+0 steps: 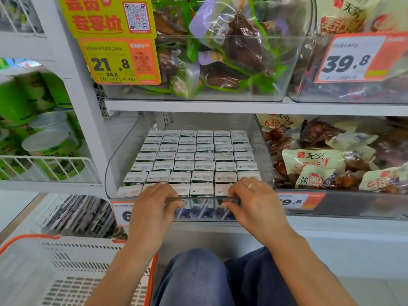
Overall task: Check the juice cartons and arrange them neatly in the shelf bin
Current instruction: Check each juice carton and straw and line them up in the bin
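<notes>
While the fingers (pixel 174 200) of the left hand (pixel 152 206) and those of the right hand (pixel 254 202) curl over the front rim of the clear shelf bin (pixel 123 149), clamped on it, the juice cartons (pixel 194 160) stand inside in tidy rows, filling the bin. A white basket (pixel 66 272) with an orange rim sits lower left.

White metal shelving (pixel 198 106) fills the view under even, bright shop light. Clear bins on the upper shelf hold bagged snacks behind a yellow price sign (pixel 120 43) and an orange price tag (pixel 355 58). A white wire rack (pixel 50 167) at left fronts green canisters (pixel 33 120). A white basket with an orange rim (pixel 66 272) stands on the pale floor (pixel 375 290).
</notes>
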